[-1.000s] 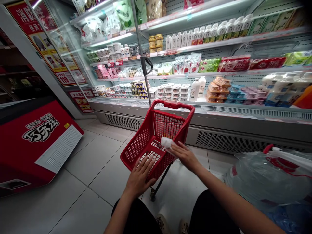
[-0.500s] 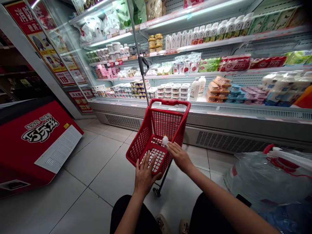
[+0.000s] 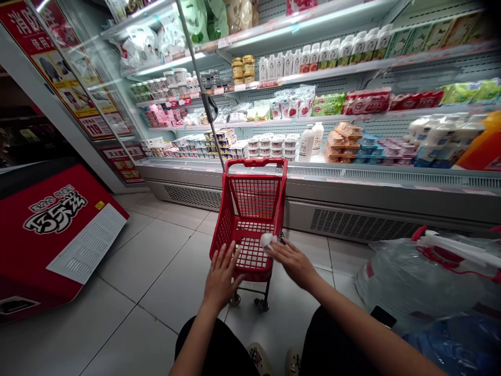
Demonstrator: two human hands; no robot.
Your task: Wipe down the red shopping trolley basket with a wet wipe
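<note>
A small red plastic shopping cart (image 3: 256,275) with mesh sides stands on the floor before me, its basket tilted towards me. My left hand (image 3: 221,277) is open, fingers spread, at the near left edge of the basket; whether it touches the rim I cannot tell. Between the fingers of my right hand (image 3: 294,263) is a crumpled white wad (image 3: 267,240), perhaps tissue, over the right part of the basket. The basket's slotted floor shows below it.
Behind the cart runs an open refrigerated display (image 3: 336,175) stocked with yogurts, bottles and packets. To the left stands a red freezer (image 3: 78,245). Large wrapped water bottles (image 3: 415,282) stand at right, with a dark phone (image 3: 382,316) beside them. Grey tiles (image 3: 156,271) cover the floor.
The cart has turned to face me more squarely, and its near wheels now show. My left hand has shifted left; my right hand, still holding the white wad, is slightly lower.
</note>
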